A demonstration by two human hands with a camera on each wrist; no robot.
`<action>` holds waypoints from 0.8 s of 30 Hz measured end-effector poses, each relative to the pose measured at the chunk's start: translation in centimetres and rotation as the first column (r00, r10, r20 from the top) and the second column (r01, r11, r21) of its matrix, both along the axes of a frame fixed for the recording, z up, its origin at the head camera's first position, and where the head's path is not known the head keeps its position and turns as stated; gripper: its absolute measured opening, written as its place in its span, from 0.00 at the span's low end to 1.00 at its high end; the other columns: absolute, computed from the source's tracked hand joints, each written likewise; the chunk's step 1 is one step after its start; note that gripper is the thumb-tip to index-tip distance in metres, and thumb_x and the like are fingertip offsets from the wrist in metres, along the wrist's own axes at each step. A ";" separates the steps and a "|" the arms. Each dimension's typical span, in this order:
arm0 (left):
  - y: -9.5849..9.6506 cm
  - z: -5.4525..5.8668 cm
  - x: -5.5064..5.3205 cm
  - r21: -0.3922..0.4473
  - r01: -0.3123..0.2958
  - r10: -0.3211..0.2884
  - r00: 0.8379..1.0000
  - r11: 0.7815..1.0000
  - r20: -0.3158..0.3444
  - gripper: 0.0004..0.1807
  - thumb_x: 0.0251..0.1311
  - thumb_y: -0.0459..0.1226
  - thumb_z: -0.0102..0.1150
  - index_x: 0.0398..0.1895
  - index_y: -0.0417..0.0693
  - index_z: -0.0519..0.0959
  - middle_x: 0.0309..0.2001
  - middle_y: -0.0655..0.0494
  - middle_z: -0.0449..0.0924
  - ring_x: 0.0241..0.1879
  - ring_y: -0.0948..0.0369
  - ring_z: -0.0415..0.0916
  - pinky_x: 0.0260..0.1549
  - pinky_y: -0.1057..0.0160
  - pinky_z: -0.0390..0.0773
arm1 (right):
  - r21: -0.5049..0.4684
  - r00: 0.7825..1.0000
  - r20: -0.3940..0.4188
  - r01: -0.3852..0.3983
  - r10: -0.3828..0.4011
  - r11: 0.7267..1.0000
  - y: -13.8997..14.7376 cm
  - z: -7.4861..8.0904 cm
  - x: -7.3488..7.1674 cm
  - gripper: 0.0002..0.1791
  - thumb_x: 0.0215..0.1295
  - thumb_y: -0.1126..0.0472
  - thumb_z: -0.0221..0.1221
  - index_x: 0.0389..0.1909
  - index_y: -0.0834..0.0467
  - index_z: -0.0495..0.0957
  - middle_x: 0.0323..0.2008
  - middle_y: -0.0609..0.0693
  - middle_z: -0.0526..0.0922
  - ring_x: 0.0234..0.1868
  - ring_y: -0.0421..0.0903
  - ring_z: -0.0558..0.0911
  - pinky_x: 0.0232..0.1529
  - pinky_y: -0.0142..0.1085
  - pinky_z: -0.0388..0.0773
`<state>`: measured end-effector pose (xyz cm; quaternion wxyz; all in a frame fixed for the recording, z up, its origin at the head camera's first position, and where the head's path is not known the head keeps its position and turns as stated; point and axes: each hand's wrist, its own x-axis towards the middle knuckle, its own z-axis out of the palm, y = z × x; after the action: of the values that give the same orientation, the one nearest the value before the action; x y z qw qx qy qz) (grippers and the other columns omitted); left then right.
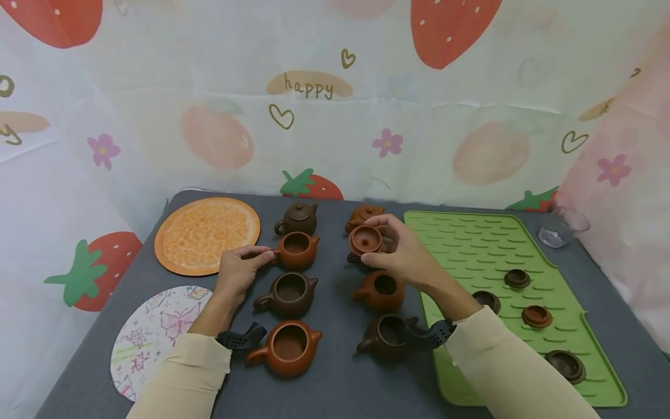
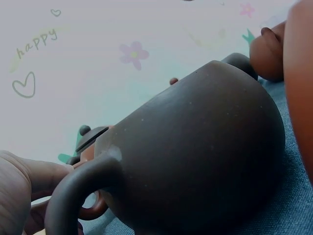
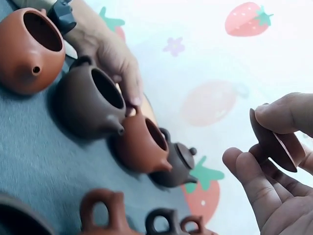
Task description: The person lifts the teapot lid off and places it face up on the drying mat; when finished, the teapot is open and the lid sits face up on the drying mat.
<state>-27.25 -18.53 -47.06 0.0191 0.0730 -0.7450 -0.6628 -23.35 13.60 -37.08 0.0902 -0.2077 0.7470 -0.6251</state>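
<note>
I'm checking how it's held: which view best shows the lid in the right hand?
The right wrist view: the lid appears close up in side profile, pinched by the right hand. The head view shows its underside, smaller; the left wrist view doesn't show it.

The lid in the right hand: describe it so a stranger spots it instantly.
Find the green mat on the table. By its left edge, the right hand holds the red-brown lid, underside showing. It alone is held; four other lids lie on the mat.
</note>
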 end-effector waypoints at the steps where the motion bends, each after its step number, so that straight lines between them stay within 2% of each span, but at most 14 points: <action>1: 0.0 0.0 0.0 0.002 0.000 0.000 1.000 1.000 -0.001 0.17 0.56 0.38 0.70 0.45 0.35 0.84 0.33 0.57 0.83 0.31 0.63 0.76 0.28 0.68 0.74 | -0.001 1.000 -0.002 0.000 0.000 1.000 0.3 0.1 0.1 0.29 0.61 0.71 0.63 0.61 0.62 0.64 0.55 0.60 0.73 0.52 0.54 0.78 0.47 0.46 0.77; 11: 0.0 0.2 0.1 0.010 0.010 -0.010 1.000 1.000 0.005 0.17 0.56 0.39 0.70 0.44 0.36 0.84 0.33 0.57 0.83 0.33 0.58 0.76 0.28 0.67 0.75 | 0.050 0.999 -0.029 0.024 -0.022 0.998 3.5 1.5 0.8 0.30 0.60 0.71 0.64 0.61 0.64 0.64 0.55 0.62 0.72 0.53 0.54 0.77 0.44 0.41 0.78; 24: 0.0 0.1 0.0 0.008 0.010 -0.009 1.000 1.000 -0.009 0.16 0.56 0.38 0.70 0.44 0.35 0.84 0.33 0.56 0.83 0.32 0.62 0.76 0.29 0.67 0.74 | 0.146 0.994 -0.020 0.105 -0.104 0.984 8.0 1.5 1.3 0.31 0.63 0.70 0.63 0.65 0.66 0.63 0.56 0.65 0.71 0.52 0.48 0.78 0.44 0.38 0.78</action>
<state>-27.20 -18.54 -47.01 0.0191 0.0665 -0.7427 -0.6660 -22.00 21.59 -35.61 0.0678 -0.1649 0.8012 -0.5712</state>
